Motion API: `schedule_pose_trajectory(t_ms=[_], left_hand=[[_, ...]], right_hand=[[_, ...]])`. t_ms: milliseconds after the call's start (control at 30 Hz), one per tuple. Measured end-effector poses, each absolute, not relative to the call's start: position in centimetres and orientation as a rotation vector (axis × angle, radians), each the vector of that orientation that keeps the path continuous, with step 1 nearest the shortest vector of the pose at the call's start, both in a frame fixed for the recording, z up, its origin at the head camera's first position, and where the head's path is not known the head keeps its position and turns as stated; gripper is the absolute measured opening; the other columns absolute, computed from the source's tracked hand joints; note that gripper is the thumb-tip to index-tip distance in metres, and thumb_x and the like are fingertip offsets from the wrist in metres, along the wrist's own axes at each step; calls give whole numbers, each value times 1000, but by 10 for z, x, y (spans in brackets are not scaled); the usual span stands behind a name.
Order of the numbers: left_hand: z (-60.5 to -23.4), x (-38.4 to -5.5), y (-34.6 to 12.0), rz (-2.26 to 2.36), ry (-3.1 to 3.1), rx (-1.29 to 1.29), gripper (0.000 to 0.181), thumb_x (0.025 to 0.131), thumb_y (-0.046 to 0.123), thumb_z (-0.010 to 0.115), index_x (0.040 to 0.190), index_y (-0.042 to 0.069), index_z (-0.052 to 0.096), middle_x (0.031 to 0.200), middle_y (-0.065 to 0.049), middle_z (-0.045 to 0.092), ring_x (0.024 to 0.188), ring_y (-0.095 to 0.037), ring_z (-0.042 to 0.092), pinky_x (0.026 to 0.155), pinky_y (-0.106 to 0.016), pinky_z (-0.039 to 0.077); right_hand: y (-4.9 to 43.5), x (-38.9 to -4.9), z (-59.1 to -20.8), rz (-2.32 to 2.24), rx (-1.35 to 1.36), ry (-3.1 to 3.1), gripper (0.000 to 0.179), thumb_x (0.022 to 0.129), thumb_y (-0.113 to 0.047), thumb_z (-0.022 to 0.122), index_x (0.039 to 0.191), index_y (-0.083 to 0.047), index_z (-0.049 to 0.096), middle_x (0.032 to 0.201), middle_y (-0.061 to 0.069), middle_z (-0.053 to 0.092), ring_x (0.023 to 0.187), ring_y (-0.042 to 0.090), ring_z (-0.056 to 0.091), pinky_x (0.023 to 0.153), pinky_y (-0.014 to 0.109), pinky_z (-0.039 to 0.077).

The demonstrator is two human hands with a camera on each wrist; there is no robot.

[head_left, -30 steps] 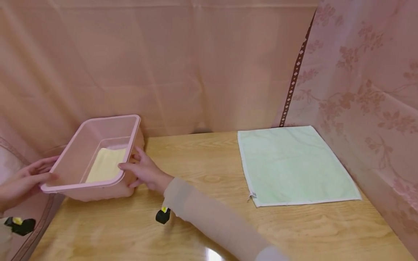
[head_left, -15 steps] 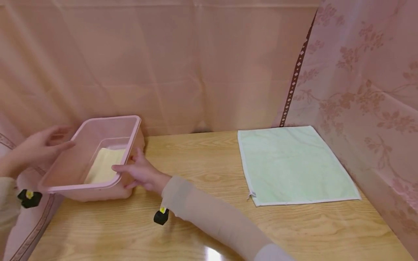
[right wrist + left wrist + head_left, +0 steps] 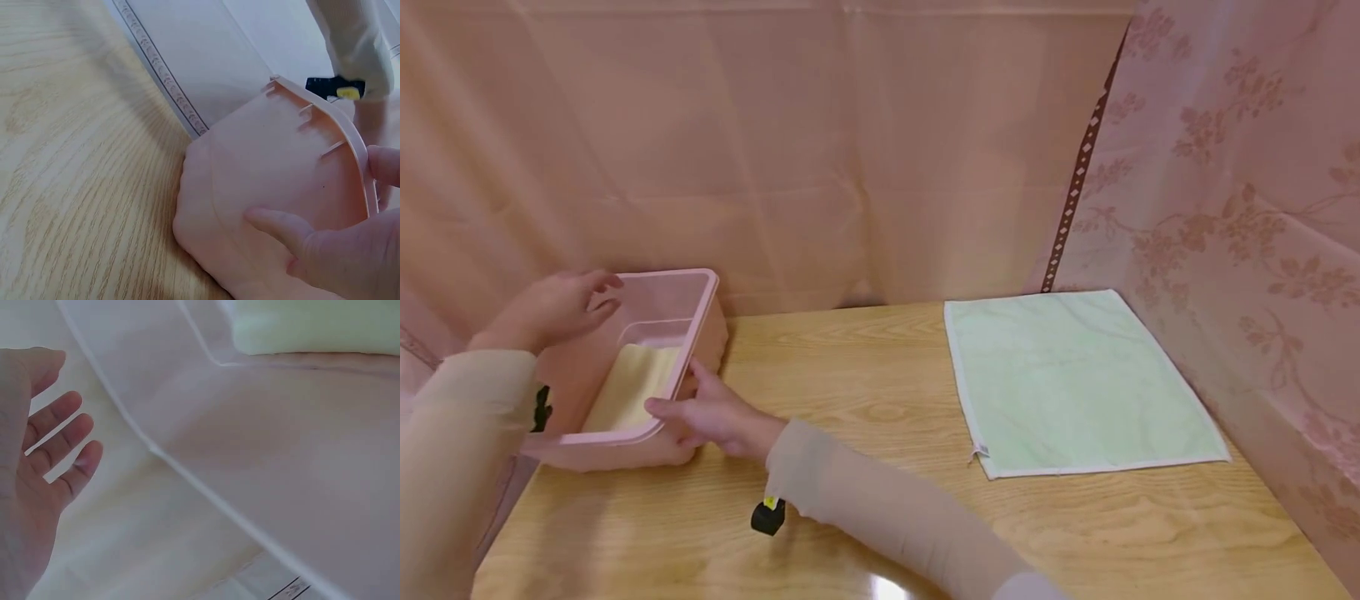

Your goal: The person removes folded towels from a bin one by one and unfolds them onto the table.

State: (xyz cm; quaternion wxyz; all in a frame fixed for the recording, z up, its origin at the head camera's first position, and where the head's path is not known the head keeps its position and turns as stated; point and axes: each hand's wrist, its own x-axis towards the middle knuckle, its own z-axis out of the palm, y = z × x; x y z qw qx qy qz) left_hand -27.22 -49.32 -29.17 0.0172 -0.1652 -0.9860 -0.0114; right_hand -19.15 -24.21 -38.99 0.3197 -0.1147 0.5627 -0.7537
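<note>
A pink plastic basin [image 3: 705, 321] stands at the left of the table, with a folded pale yellow cloth [image 3: 632, 383] on its bottom. My right hand [image 3: 718, 417] grips the basin's right rim: in the right wrist view the thumb is over the rim and a finger lies along the outer wall [image 3: 250, 162]. My left hand [image 3: 553, 308] is over the basin's far left side, fingers loosely bent. It holds nothing; the left wrist view shows the hand [image 3: 47, 456] apart from the rim.
A light green towel [image 3: 1075, 383] with white edging lies flat on the right of the wooden table [image 3: 850, 417]. Pink curtains [image 3: 850, 167] hang along the back and sides. The basin stands close to the back and left curtains.
My left hand has let go of the basin's near left corner and moved up and right to its far side. The basin has shifted slightly towards me, with my right hand on its rim throughout.
</note>
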Motion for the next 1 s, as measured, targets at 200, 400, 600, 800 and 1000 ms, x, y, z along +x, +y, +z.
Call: schedule_pose_trajectory(t_ms=[200,400,600,800,1000], left_hand=[[-313,-290,-497,-43,-3131,-567,27,97,10,62,116,-8,60,106,-29,66,95,-46,64,86,-63,49],[-345,-301,-493,-81,-3039,-717,17,90,6,69,99,-7,63,85,-16,68,79,-34,65,77,-53,53],[-367,-302,-499,-158,-3073,-599,10,86,8,76,91,2,69,81,-4,64,76,-25,56,69,-42,47],[-370,-301,-498,-250,-3190,-469,15,89,11,73,100,1,70,91,-11,66,83,-30,57,72,-43,46],[-393,-310,-506,-522,-3252,-541,31,91,11,72,105,-13,60,94,-24,63,85,-38,58,74,-46,51]], right_hand=[[-239,-191,-389,-1967,-305,1472,47,96,-8,70,131,-34,52,104,2,53,82,18,60,73,62,56],[-239,-189,-395,-1966,-308,1479,50,96,-9,69,133,-37,51,104,0,53,83,16,60,70,60,57],[-238,-190,-395,-1943,-353,1472,56,99,-11,67,141,-42,46,117,-1,51,87,16,63,72,57,58],[-237,-191,-392,-1929,-360,1473,58,99,-13,67,142,-44,44,119,-5,50,87,14,63,71,55,59],[-237,-192,-392,-1935,-352,1482,57,99,-13,67,141,-45,45,114,-5,52,84,14,63,70,56,59]])
